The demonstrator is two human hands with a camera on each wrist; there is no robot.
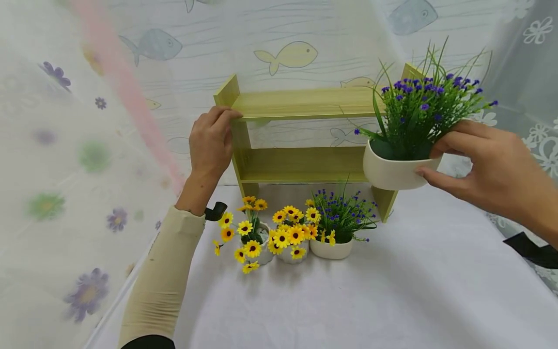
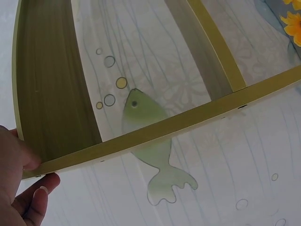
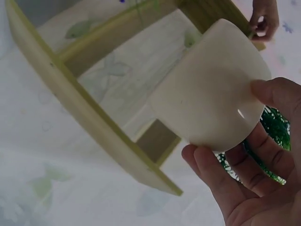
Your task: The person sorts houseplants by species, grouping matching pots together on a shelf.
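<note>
My right hand [image 1: 501,165] holds a white oval pot [image 1: 394,169] with grass and small purple flowers [image 1: 425,94]. The pot is up in front of the right end of a two-tier wooden shelf [image 1: 305,104]. In the right wrist view, the thumb and fingers pinch the rim of the pot [image 3: 211,89]. At the shelf's upper left corner, my left hand [image 1: 211,140] grips the edge. The left wrist view shows thumb and fingers on either side of the side panel [image 2: 127,141].
Below the shelf's front, two pots of yellow flowers [image 1: 253,247] [image 1: 294,235] and a second purple-flowered pot [image 1: 331,249] stand in a row on the white cloth [image 1: 348,305]. A curtain printed with fish [image 1: 292,55] hangs behind.
</note>
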